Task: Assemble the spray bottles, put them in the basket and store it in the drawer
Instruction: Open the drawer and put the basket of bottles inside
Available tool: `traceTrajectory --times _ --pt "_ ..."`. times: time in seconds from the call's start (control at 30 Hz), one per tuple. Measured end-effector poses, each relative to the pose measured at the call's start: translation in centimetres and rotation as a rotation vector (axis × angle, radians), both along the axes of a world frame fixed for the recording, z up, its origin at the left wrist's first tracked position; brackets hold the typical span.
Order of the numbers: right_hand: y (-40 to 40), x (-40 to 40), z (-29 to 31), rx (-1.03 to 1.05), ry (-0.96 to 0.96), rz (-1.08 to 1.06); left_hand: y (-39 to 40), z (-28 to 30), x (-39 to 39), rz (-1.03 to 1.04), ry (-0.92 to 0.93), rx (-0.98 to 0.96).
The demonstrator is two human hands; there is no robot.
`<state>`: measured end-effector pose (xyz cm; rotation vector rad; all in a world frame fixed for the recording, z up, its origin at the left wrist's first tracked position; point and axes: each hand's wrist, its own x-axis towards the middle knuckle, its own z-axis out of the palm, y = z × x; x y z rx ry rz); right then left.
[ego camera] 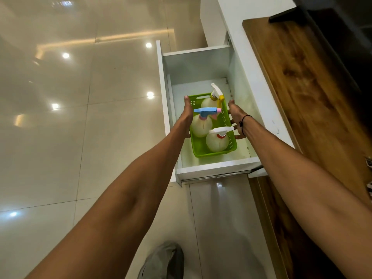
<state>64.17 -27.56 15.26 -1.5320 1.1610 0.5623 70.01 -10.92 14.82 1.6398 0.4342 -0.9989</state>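
Observation:
A green plastic basket (213, 153) sits low inside the open white drawer (215, 168). Three round pale spray bottles stand in the basket. The far bottle (207, 102) has a white trigger with a yellow nozzle. The middle bottle (201, 126) has a blue trigger with a pink tip. The near bottle (217, 142) has a white trigger and a red collar. My left hand (186, 115) holds the basket's left side, thumb along the rim. My right hand (237, 115) holds the right side, fingers curled under the edge. Whether the basket touches the drawer floor I cannot tell.
The drawer's tall front panel (161, 97) stands to the left. A wooden countertop (302, 87) runs along the right, with a black object (287, 15) at its far end. Glossy floor tiles (80, 117) spread to the left. My foot (163, 260) is below.

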Motion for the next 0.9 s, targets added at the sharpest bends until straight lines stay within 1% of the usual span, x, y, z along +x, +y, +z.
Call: traceTrajectory --times 0.23,0.43,0.57,0.63,0.7,0.77,0.8,0.83,0.87,0.9 --pt "0.6 -0.5 -3.3 0.043 0.017 -0.013 -0.3 -3.9 -0.1 0.006 -0.003 -0.04" --pt "1.0 -0.5 -4.7 0.08 -0.063 -0.027 -0.9 -5.5 -0.7 0.055 -0.011 -0.006" --pt "0.8 -0.4 -5.7 0.06 -0.09 -0.016 -1.0 -6.1 -0.8 0.067 -0.008 -0.022" --pt "0.6 -0.4 -5.8 0.001 -0.104 -0.004 -1.0 -5.7 -0.8 0.025 -0.037 -0.017" --pt "0.4 -0.5 -5.8 -0.136 -0.138 0.023 -0.7 -4.9 -0.8 -0.098 -0.122 0.051" --pt "0.2 -0.8 -5.3 -0.291 -0.175 0.062 0.0 -4.0 -0.5 -0.231 -0.267 0.205" --pt "0.2 -1.0 -4.8 -0.372 -0.195 0.093 0.4 -3.4 -0.3 -0.27 -0.37 0.297" --pt "0.3 -1.4 -4.4 -0.456 -0.218 0.135 0.9 -2.8 -0.1 -0.267 -0.493 0.351" --pt "0.6 -1.8 -3.9 -0.545 -0.247 0.188 1.3 -2.2 0.0 -0.219 -0.616 0.332" --pt "0.9 -2.4 -3.3 -0.634 -0.286 0.247 1.8 -1.4 -0.1 -0.152 -0.722 0.266"
